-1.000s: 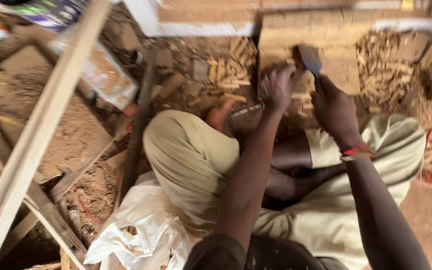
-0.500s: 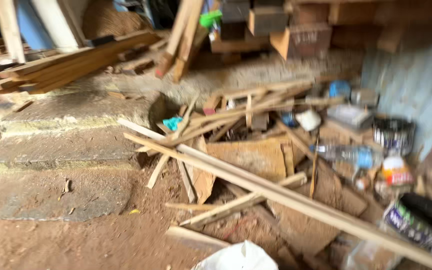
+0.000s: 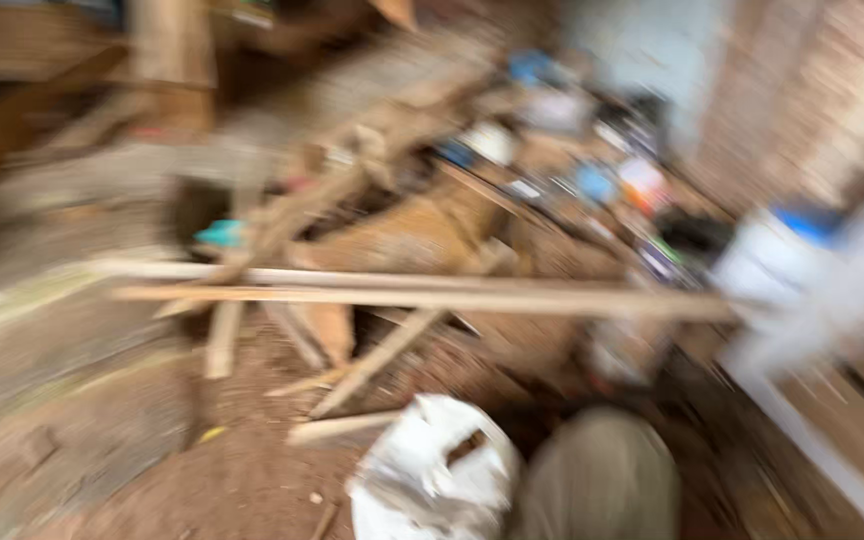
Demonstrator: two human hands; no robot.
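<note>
Hands: I see neither one; both lie outside the blurred view, so grip and hold I cannot tell.
Nearest: my knee (image 3: pixel 602 480) in khaki; white sack (image 3: pixel 437 480) just beside it, soft, light, crumpled.
Middle: long pale slats (image 3: pixel 422 295) lying crosswise on the dirt floor (image 3: pixel 102 440); I judge them stiff, light, splintery, best held mid-length.
Far: blurred tins and scrap wood.

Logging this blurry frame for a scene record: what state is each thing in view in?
Long slats: lying flat, crossing the scrap pile.
Short slat: leaning at a slant under them.
White bag: crumpled on the dirt beside the knee.
Knee: bent, in khaki cloth.
White tub: upright; open or lidded cannot be told.
Hands: out of view.
</note>
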